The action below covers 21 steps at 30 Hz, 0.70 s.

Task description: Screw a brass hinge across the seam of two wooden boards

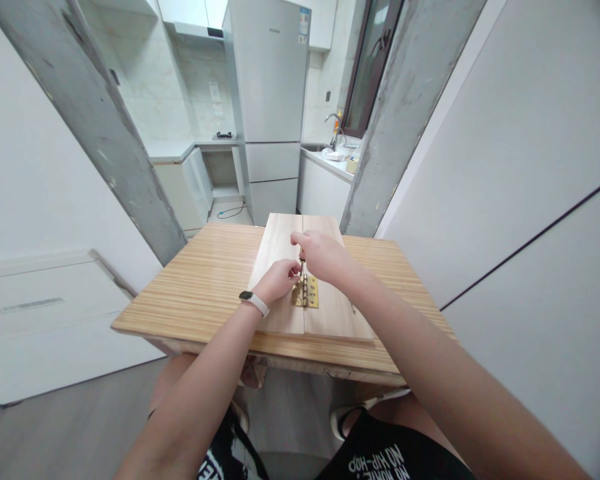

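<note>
Wooden table (200, 287), its near edge running left to right below the forearms, bare surface open on both sides; two pale boards (285, 247) laid edge to edge at its centre, reaching the far edge; brass hinge (306, 292) straddling their seam; right hand (320, 257) closed around a small dark tool upright above the hinge; left hand (276, 280), fingertips pinched together just beside the hinge's upper left; a watch (253, 299) on that wrist.
</note>
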Motion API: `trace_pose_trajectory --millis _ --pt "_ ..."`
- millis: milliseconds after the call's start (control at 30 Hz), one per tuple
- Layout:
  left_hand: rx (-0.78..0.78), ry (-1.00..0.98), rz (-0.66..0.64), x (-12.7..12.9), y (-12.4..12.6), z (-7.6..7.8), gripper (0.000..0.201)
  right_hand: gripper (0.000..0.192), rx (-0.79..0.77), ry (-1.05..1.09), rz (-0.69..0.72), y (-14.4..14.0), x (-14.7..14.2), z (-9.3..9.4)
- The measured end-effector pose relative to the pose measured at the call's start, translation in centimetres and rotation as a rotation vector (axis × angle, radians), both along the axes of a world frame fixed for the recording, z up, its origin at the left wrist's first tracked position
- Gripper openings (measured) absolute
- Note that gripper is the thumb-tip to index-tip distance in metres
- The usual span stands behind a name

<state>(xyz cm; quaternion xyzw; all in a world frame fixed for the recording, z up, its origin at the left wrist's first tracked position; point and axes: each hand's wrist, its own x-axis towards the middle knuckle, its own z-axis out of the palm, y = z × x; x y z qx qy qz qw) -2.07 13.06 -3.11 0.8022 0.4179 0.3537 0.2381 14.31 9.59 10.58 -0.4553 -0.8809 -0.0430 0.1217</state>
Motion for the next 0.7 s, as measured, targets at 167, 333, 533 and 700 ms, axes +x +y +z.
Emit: trace_pose_trajectory --millis 167,333,533,700 --pt "0.030 0.050 0.009 0.6 0.1 0.1 0.013 0.038 -0.033 0.079 0.088 0.3 0.3 -0.5" --pt "0.029 0.127 0.039 0.9 0.2 0.1 0.016 0.046 -0.097 0.130 0.130 0.0 0.4 -0.2" --pt "0.024 0.210 0.083 1.3 -0.1 0.2 0.017 0.047 -0.128 0.148 0.171 -0.9 0.5 0.5" --pt "0.026 0.216 0.088 1.3 -0.4 0.7 0.017 0.043 -0.099 0.161 0.202 -1.5 0.8 1.4"
